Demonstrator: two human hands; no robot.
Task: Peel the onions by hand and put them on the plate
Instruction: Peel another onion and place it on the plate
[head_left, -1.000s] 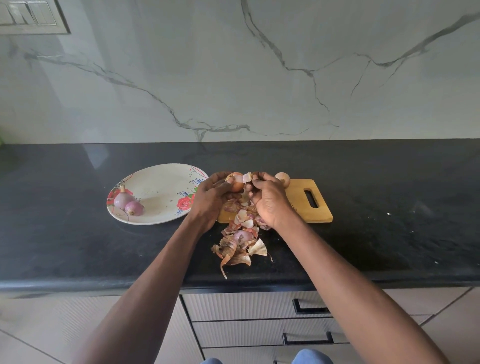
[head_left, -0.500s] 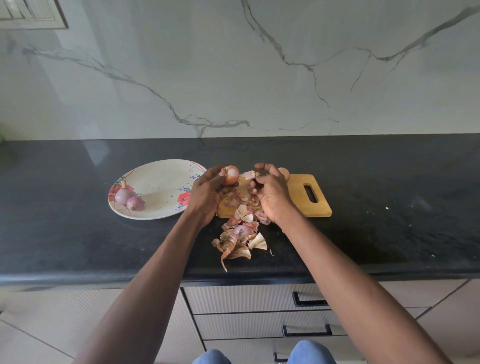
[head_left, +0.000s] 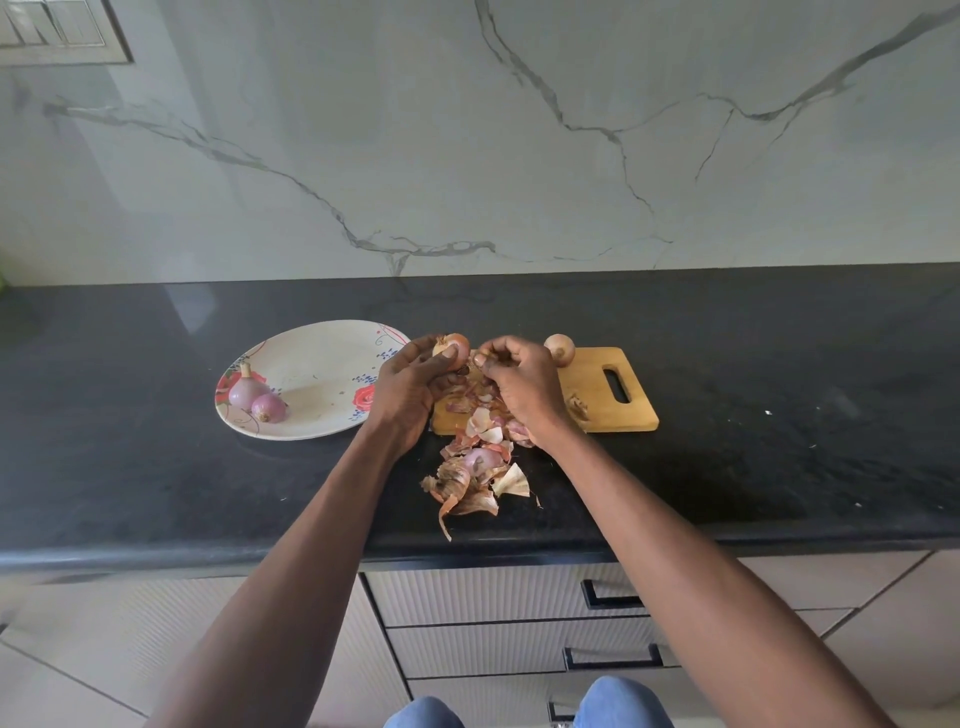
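Peeling over the board
Left hand is gripping the onion at its fingertips; right hand is pinching skin just beside it.

Black stone countertop under white veined marble backsplash; pale ribbed drawers with black handles below

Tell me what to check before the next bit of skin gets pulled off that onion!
1. Left hand grips the onion: ok.
2. Right hand pinches a piece of skin: cannot tell, fingertips too small to see.
3. Plate has room beside its two peeled onions: ok.
4. Old peels lie off the plate: ok.
5. One more onion waits on the cutting board: ok.
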